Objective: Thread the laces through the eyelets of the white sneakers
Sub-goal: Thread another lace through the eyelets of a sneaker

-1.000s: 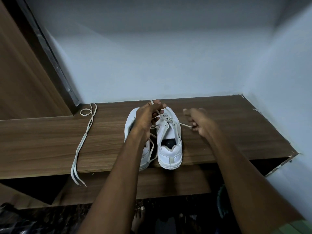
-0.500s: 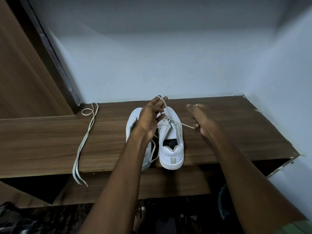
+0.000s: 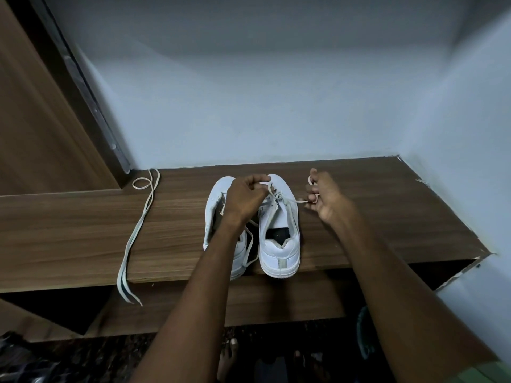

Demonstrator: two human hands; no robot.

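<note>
Two hands' grips pinched one lace (image 3: 287, 199): left hand (image 3: 244, 199) over right sneaker (image 3: 279, 225), right hand (image 3: 323, 196) just beside it, drawn sideways rightward. Spare lace (image 3: 138, 230) lay well left on worktop (image 3: 83, 233).

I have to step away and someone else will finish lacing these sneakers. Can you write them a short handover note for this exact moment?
Left hand pinches one lace end over the right sneaker; right hand holds the other end, pulled out to the side.
Both sneakers stand heels toward you on the wooden shelf.
Done: right sneaker partly laced.
Left: finish it, then lace the left sneaker with the spare lace lying to the left.
</note>
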